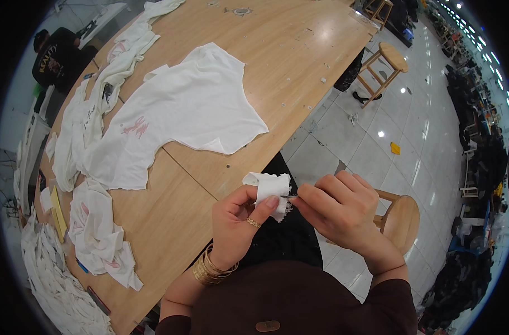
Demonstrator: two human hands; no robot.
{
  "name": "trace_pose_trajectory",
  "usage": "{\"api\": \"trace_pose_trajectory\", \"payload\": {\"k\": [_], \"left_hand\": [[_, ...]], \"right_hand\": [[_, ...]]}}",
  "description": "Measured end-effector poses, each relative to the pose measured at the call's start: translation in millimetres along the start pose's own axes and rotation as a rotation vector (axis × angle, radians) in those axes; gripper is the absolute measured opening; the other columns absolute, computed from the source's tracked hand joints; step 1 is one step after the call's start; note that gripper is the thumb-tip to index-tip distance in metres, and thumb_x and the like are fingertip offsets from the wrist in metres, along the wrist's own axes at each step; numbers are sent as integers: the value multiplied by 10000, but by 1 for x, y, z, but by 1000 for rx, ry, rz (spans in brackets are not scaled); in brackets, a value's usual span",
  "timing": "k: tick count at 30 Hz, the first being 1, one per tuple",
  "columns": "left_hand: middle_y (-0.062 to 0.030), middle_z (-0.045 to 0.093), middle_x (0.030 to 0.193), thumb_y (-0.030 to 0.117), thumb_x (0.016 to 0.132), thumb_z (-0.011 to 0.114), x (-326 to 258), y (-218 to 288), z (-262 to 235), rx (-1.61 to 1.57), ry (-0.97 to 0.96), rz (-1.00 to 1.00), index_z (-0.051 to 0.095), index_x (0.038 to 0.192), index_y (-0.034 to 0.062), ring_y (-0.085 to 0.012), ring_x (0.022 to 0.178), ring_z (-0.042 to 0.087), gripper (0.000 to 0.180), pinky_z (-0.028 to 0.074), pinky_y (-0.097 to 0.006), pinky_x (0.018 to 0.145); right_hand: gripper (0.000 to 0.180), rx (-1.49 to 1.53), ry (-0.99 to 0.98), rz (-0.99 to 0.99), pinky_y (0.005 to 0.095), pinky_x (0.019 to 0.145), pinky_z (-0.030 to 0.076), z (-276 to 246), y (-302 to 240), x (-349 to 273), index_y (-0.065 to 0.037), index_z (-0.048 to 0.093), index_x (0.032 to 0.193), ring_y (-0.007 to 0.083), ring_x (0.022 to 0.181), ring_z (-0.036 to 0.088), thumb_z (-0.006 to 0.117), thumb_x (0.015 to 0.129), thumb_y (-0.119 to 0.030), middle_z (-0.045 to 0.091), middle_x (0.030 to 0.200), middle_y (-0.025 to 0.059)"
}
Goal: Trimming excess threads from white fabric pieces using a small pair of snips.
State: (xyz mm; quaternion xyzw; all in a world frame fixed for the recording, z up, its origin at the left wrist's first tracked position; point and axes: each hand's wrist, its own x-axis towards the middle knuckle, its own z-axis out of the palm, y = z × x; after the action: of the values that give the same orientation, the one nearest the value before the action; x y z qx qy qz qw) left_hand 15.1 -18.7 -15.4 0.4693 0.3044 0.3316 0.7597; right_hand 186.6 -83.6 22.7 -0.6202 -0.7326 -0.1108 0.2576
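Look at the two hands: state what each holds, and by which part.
The left hand pinches a small piece of white cloth by its lower edge. The right hand grips a thin metal tool by its rear end; only the tip shows.

White shirts (176, 117) lie spread on the wooden table (288, 50) — two wooden stools (385, 67) stand on the tiled floor (411, 145).

Your left hand (238, 220) is raised palm-inward, thumb and ring-bearing forefinger closed in a pinching grip, gold bangles stacked at the wrist. Your right hand (338, 209) sits just beside that grip, knuckles up, fingers curled and its fingertips (300, 195) pressed together toward the left thumb. Both forearms enter from the lower edge, sleeves brown.
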Motion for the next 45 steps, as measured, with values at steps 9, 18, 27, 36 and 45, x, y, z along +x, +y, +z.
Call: {"api": "trace_pose_trajectory", "payload": {"k": [9,18,27,36,45], "left_hand": [[-49,622,874,60,861,610,1,1,-2,-23,0,-18,598,932,-47,-80,769,569,129,464,-225,711],[-50,617,887,48,865,600,-1,1,0,5,-18,29,596,935,-47,-81,775,575,117,468,-217,705],[-41,618,864,46,859,605,-1,-2,-2,71,-17,89,596,923,-39,-73,764,578,107,471,-207,687],[-34,620,822,65,855,617,7,-6,-2,137,85,49,601,897,-34,-64,729,566,109,469,-209,661],[-73,632,911,63,877,566,9,-12,-13,35,70,-50,576,1025,-51,-110,816,596,186,479,-246,740]], "right_hand": [[195,421,-49,215,266,480,391,9,2,1,-84,607,789,165,548,532,751,666,-130,556,648,15],[233,686,-252,511,218,517,401,13,1,1,-24,587,774,89,573,530,749,714,-180,571,649,31],[287,749,-172,504,222,460,324,23,2,-3,-23,539,629,84,494,452,765,679,-194,503,553,24],[319,690,-99,269,271,420,322,18,2,-4,-56,551,634,171,458,467,792,655,-265,477,525,49],[200,1086,45,849,198,522,340,9,18,-5,-27,542,756,29,614,444,711,748,-134,496,652,-15]]}}
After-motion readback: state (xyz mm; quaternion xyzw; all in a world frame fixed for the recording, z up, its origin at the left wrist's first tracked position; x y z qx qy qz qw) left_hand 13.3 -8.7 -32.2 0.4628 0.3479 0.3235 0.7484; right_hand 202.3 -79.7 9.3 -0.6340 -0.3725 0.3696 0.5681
